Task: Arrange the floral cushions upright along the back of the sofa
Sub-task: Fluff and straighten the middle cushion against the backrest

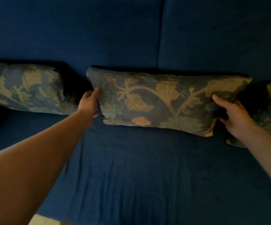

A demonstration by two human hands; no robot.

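Hands, left [89,103] and right [232,116], clasp the middle cushion's [164,101] ends against the sofa back [82,38]; likely next, letting go.

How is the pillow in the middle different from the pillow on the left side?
The middle cushion is gripped at both ends, by the left hand and the right hand; the left cushion is touched by no hand. The middle cushion shows whole, while the left cushion is cut off by the picture's edge. Both have the same leafy gold pattern and stand against the blue sofa back.
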